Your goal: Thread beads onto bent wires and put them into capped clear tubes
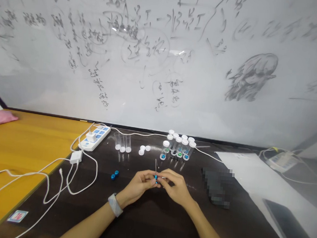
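Note:
My left hand (142,182) is closed in a pinch on a small shiny blue metallic piece (156,177). From the other side my right hand (175,185) meets it, thumb and fingertips pressed together at the same piece. A thin wire-like strip (156,166) sticks up from between the fingertips; how it joins the blue piece is too small to tell. Left of my hands, two similar blue pieces (114,175) lie side by side on the dark table. Fingers partly cover what I hold.
Three clear tubes (123,143) without caps stand behind, near three loose white caps (141,152). Several capped vials (183,147) hold small coloured pieces. A power strip (97,137), white cables (81,193), a blurred dark object (216,187), white paper (238,163) and a black tablet-like slab (290,227) surround them.

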`<action>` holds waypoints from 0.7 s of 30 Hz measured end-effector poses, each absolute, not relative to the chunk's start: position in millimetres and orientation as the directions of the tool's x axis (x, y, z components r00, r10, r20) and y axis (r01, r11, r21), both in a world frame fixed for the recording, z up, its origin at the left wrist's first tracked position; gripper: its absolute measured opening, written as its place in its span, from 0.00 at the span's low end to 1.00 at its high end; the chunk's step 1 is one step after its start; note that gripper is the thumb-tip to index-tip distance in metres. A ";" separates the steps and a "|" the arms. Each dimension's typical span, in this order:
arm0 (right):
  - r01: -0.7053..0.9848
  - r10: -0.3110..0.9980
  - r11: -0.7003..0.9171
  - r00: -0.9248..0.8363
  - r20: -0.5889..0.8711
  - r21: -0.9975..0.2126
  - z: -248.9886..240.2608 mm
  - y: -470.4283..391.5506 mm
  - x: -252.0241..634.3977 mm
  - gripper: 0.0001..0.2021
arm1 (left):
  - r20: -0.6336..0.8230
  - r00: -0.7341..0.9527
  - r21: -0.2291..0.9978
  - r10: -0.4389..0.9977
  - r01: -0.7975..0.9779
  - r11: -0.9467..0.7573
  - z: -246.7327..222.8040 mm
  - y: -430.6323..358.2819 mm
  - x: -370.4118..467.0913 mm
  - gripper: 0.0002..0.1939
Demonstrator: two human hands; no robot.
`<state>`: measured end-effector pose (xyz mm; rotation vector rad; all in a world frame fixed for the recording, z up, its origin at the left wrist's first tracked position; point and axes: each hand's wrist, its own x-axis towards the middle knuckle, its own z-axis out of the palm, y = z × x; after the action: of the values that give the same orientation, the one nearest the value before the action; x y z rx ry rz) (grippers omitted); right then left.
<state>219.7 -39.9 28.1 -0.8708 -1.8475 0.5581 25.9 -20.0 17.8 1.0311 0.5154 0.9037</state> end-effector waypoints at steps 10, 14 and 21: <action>0.324 0.750 0.653 -0.147 0.645 -0.685 23.1 -39.0 214.5 0.06 | 0.013 0.559 0.900 0.829 -0.368 0.234 19.9 -21.7 26.9 0.18; 0.355 0.764 0.627 -0.108 0.636 -0.693 22.0 -39.6 211.6 0.07 | 0.026 0.561 0.905 0.827 -0.365 0.219 18.3 -20.5 27.3 0.17; 0.435 0.774 0.604 -0.121 0.621 -0.668 17.8 -41.4 208.1 0.08 | 0.034 0.549 0.905 0.835 -0.372 0.208 21.2 -19.6 26.6 0.19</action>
<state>208.1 -41.4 17.8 -0.9934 -1.7534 0.3930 26.6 -19.6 21.2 1.0508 0.5306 0.8971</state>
